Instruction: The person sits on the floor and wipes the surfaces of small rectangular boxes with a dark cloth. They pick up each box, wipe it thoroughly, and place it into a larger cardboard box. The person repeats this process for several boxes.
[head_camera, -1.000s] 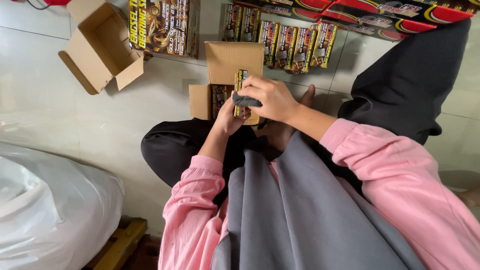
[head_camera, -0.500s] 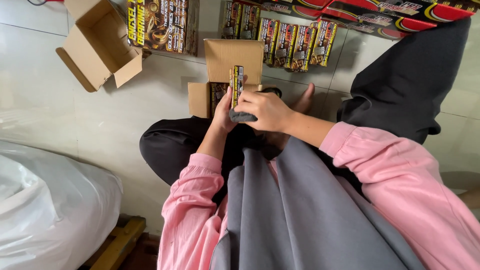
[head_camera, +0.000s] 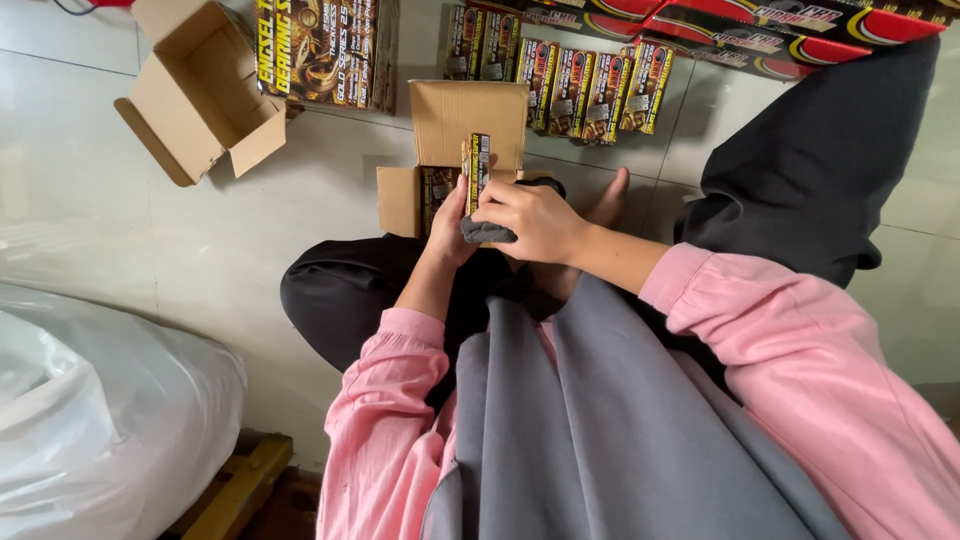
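Small, stiff, light-looking printed carton (head_camera: 477, 165) held upright over the open cardboard box (head_camera: 455, 125), pinched low at its edges by left hand (head_camera: 447, 225), right hand (head_camera: 530, 220) closed on soft grey cloth (head_camera: 487, 233) against it; probably best gripped across rigid narrow sides.

Hidden and cut off

My right hand (head_camera: 535, 220) covers most of the grey cloth (head_camera: 487, 233); the white plastic bag (head_camera: 100, 420) runs past the left edge.
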